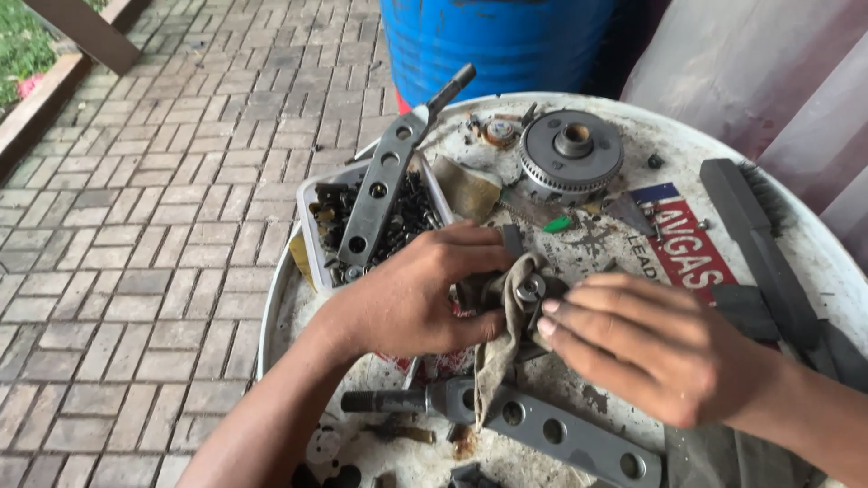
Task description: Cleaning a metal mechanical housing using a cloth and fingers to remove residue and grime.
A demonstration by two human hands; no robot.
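Note:
My left hand [411, 294] is closed around a dirty grey rag [500, 339] wrapped about a small metal part [530, 289] with a round shiny end. My right hand [655, 348] comes in from the right, its fingertips pressed against the rag and the part. The rag's loose end hangs down over a grey perforated metal bar [551, 429]. Both hands work over the round white top of a drum [814, 244].
A white tray [312, 230] of dark bolts sits at the left, a second perforated bar [384, 185] lying across it. A round toothed gear hub [571, 152] rests at the back. Dark flat bars [755, 235] lie right. A blue barrel [506, 41] stands behind; brick paving lies left.

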